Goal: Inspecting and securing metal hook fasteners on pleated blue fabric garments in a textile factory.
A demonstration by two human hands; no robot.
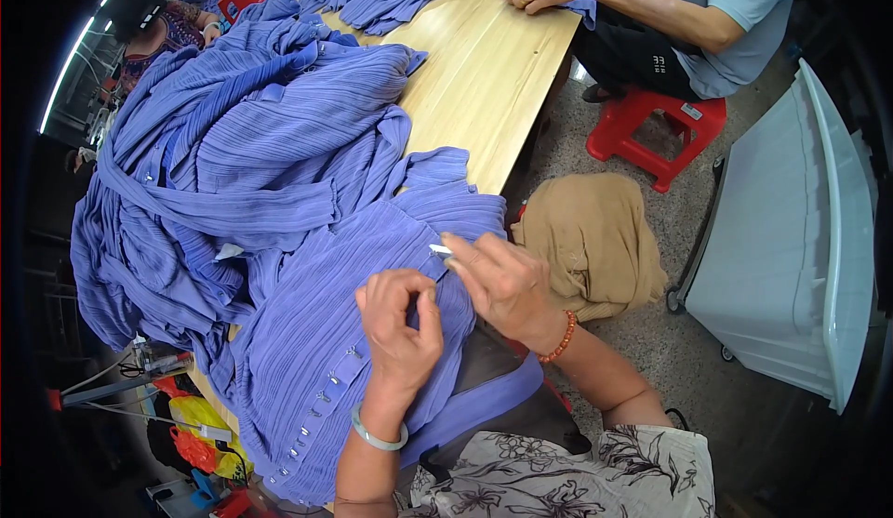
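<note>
A periwinkle-blue ribbed garment [316,267] lies over the table corner and across my lap. Small metal clasps [321,395] run in a row down a strip of it, left of my left wrist. My left hand [400,327] is curled closed just above the fabric, thumb against the fingers; whatever it pinches is hidden. To its right, my right hand [507,281] pinches a small white stick-like piece [440,249], its tip pointing left over the garment. What kind of piece it is does not show.
More blue garments [298,137] are heaped on the wooden table [474,62]. Tan cloth [591,244] is bundled beyond my right hand. A large pale wheeled bin [767,230] stands at right. A co-worker sits on a red stool [660,127]; another person is at far left.
</note>
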